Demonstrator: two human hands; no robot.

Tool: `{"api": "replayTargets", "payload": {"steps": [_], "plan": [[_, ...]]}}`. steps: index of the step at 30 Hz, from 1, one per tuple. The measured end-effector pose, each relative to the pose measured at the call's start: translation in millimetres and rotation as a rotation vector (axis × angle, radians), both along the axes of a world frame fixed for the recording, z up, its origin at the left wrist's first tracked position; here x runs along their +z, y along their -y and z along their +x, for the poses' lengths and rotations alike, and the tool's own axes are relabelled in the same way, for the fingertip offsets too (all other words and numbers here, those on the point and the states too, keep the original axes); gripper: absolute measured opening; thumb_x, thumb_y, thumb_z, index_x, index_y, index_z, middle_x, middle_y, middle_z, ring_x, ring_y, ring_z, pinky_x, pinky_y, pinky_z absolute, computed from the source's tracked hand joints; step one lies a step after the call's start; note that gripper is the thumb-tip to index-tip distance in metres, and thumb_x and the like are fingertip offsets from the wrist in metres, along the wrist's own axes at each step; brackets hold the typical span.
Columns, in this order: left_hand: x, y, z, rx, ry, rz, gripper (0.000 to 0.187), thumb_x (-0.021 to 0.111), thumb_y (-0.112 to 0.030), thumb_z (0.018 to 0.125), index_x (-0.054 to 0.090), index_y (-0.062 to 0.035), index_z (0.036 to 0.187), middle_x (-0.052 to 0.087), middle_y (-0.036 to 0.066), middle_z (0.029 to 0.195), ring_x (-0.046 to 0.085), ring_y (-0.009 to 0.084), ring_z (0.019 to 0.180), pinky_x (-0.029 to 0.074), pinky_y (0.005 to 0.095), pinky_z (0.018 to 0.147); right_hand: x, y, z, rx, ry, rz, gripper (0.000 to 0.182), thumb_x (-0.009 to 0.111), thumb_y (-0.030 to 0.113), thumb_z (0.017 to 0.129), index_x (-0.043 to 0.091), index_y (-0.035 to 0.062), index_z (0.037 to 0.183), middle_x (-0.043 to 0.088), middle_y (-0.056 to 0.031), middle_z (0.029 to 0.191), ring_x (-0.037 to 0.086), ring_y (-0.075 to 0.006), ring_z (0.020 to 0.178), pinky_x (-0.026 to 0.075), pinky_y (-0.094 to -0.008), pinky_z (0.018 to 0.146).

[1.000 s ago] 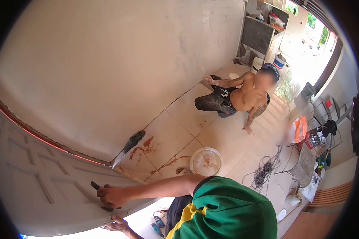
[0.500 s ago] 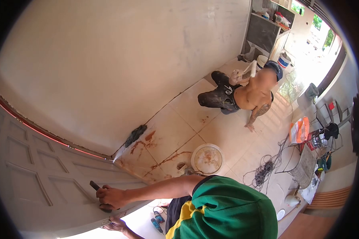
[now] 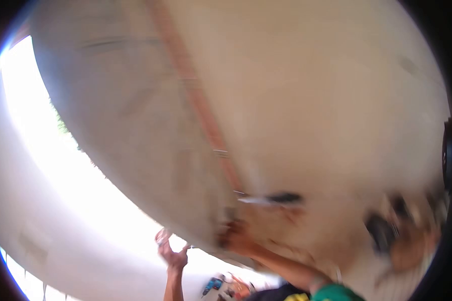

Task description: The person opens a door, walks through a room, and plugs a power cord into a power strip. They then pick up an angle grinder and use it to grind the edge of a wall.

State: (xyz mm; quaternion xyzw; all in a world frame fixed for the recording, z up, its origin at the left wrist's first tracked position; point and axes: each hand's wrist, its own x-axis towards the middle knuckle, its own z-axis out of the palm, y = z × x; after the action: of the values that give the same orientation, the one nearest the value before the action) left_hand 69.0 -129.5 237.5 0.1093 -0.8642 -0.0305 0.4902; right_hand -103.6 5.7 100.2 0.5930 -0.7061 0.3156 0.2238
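Blur smears much of the head view. A large grey panelled door [image 3: 135,130] runs from the upper left down to my hands. My right hand [image 3: 236,238] is closed at the door's face near its edge, around what looks like a dark door handle [image 3: 230,214]; its fingers are smeared, and only the handle's upper end shows. My left hand [image 3: 175,255] is raised at the door's outer side against the bright opening. Its thumb and fingers stand apart, with nothing clearly held.
A blue cordless drill [image 3: 213,285] lies on the floor below my hands. A blurred co-worker [image 3: 409,246] is low on the floor at the right. A pale wall [image 3: 331,100] meets a reddish-brown frame strip [image 3: 206,115]. A dark cloth [image 3: 285,197] lies by the wall's foot.
My view has swung toward the door and the bright opening, so the co-worker now appears at the lower right. My left hand has come away from the door edge, thumb and fingers apart.
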Motion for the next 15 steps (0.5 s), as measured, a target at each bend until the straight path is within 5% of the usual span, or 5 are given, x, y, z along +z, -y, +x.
{"api": "replayTargets", "payload": {"steps": [3,9,11,13,15], "plan": [[92,56,5,0.131,-0.102,-0.072,0.078,0.073,-0.027,0.083,0.032,0.0097,0.139,0.067,0.025,0.094,0.068,0.0323,0.077,0.054,0.0367,0.064,25,-11,-12,0.05,0.069,0.086,0.02,0.061,0.029,0.074,0.069,0.0223,0.091,0.064,-0.0025,0.085,0.052,-0.0253,0.117,0.026,-0.0708,0.094],[357,80,19,0.272,-0.306,-0.294,0.086,0.07,-0.01,0.084,0.015,-0.0074,0.15,0.068,0.012,0.074,0.064,0.0128,0.06,0.049,0.0274,0.049,42,7,-32,0.371,-0.038,0.419,0.028,0.062,0.032,0.079,0.066,0.012,0.098,0.064,-0.0085,0.089,0.055,-0.0305,0.107,0.033,-0.0664,0.095],[422,94,29,0.463,-0.264,-0.302,0.084,0.069,-0.039,0.084,0.024,-0.0026,0.146,0.071,0.014,0.083,0.069,0.0275,0.068,0.054,0.0375,0.068,34,16,-36,0.478,-0.142,-0.125,0.02,0.064,0.03,0.075,0.064,0.0134,0.086,0.06,-0.0098,0.075,0.055,-0.0337,0.081,0.036,-0.0565,0.082],[461,124,37,1.015,-0.05,-0.518,0.081,0.066,-0.047,0.083,0.03,-0.0093,0.145,0.064,0.02,0.109,0.062,0.0396,0.097,0.05,0.048,0.083,43,24,-49,0.619,-0.056,-0.016,0.026,0.063,0.032,0.078,0.063,0.0109,0.094,0.061,-0.012,0.084,0.055,-0.0342,0.088,0.037,-0.0557,0.087],[478,146,55,1.283,0.168,-0.651,0.064,0.065,-0.041,0.085,0.046,-0.0066,0.136,0.062,0.02,0.114,0.06,0.0343,0.104,0.05,0.0426,0.088,48,21,-59,0.834,0.183,0.218,0.039,0.06,0.036,0.084,0.061,0.006,0.109,0.062,-0.0164,0.1,0.056,-0.0353,0.102,0.039,-0.0541,0.098]]}}
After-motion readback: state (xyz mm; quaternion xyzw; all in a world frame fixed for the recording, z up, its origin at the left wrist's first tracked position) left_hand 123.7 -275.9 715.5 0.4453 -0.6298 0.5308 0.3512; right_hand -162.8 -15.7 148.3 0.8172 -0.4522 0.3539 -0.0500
